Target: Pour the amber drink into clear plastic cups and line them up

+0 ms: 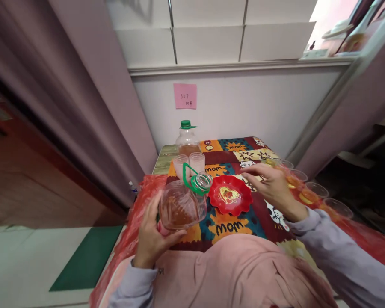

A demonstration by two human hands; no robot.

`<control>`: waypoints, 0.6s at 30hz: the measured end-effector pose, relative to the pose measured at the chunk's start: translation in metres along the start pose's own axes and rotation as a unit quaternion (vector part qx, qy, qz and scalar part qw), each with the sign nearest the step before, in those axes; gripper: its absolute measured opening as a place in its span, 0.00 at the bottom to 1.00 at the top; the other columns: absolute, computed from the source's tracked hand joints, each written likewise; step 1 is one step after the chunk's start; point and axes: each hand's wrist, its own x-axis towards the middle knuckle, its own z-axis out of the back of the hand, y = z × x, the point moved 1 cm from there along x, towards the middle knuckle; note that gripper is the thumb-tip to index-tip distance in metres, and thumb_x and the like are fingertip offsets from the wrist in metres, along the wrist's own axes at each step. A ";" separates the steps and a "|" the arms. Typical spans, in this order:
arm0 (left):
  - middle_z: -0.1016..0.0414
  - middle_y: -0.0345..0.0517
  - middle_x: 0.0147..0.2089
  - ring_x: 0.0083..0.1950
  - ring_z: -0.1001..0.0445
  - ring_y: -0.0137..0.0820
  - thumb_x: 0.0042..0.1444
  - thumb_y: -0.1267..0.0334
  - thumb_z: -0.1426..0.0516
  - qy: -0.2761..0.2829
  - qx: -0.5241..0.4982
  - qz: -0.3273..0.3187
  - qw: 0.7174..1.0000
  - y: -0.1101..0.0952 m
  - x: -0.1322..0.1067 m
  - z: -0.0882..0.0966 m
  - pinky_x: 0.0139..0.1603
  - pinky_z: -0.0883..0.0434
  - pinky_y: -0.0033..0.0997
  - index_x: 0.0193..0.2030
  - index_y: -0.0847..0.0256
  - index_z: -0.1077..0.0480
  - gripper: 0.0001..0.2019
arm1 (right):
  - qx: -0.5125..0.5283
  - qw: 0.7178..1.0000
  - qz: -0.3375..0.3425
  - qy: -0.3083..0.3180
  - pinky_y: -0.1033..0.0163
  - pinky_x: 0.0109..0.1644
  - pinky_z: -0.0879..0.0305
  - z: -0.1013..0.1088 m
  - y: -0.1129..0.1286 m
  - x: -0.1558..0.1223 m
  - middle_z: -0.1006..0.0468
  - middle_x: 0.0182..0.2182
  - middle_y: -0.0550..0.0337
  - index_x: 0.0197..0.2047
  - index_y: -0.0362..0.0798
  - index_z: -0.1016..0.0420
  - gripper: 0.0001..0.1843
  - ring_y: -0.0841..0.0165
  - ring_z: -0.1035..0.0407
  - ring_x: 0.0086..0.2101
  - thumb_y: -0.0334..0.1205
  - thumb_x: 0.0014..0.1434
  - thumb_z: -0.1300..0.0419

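Observation:
My left hand (150, 237) is wrapped round a large clear plastic jug (179, 205) with amber liquid in it, tipped on its side, its green neck ring and handle (197, 179) pointing toward the table's middle. The jug's mouth hangs near a red heart-patterned plate (230, 194) and just in front of two small clear cups (189, 163). My right hand (271, 186) hovers palm down to the right of the plate, fingers loosely spread, holding nothing that I can see.
A second jug with a green cap (188, 139) stands upright at the table's far side. Several clear cups (308, 188) line the right edge. A colourful patterned cloth (231, 226) covers the table. A pink note (185, 96) sticks on the wall.

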 end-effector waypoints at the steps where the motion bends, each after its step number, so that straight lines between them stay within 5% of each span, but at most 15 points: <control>1: 0.32 0.66 0.77 0.76 0.31 0.60 0.52 0.36 0.28 -0.005 0.007 -0.012 1.000 0.000 -0.002 0.000 0.73 0.30 0.63 0.82 0.55 0.44 0.57 | 0.015 0.999 0.028 0.015 0.55 0.47 0.22 -0.018 0.008 0.013 0.11 0.42 0.54 0.44 0.54 0.14 0.12 0.58 0.17 0.42 0.49 0.71 0.37; 5: 0.31 0.65 0.77 0.75 0.29 0.61 0.51 0.33 0.29 -0.018 0.028 -0.035 0.999 0.000 -0.009 -0.001 0.71 0.27 0.63 0.84 0.53 0.47 0.60 | -0.019 0.992 0.099 0.079 0.58 0.47 0.24 -0.078 0.024 0.063 0.12 0.43 0.54 0.46 0.53 0.14 0.05 0.61 0.19 0.42 0.40 0.70 0.34; 8: 0.31 0.66 0.77 0.74 0.28 0.61 0.51 0.32 0.30 -0.020 0.029 -0.036 0.999 -0.001 -0.011 -0.001 0.70 0.26 0.63 0.84 0.52 0.48 0.59 | -0.102 0.977 0.118 0.143 0.58 0.47 0.25 -0.108 0.030 0.091 0.15 0.50 0.51 0.54 0.52 0.15 0.11 0.60 0.20 0.45 0.39 0.69 0.31; 11: 0.31 0.66 0.76 0.74 0.28 0.61 0.51 0.31 0.30 -0.018 0.027 -0.031 0.999 0.000 -0.012 0.000 0.70 0.26 0.64 0.84 0.52 0.49 0.60 | -0.185 0.956 0.123 0.191 0.59 0.43 0.27 -0.126 0.034 0.106 0.16 0.54 0.49 0.56 0.53 0.15 0.13 0.61 0.20 0.43 0.39 0.69 0.32; 18: 0.31 0.65 0.76 0.74 0.28 0.60 0.51 0.30 0.30 -0.018 0.003 -0.025 1.000 0.002 -0.011 0.001 0.70 0.26 0.65 0.84 0.50 0.49 0.60 | -0.209 0.945 0.117 0.223 0.60 0.40 0.32 -0.138 0.030 0.111 0.13 0.43 0.51 0.39 0.50 0.14 0.09 0.60 0.21 0.39 0.33 0.70 0.37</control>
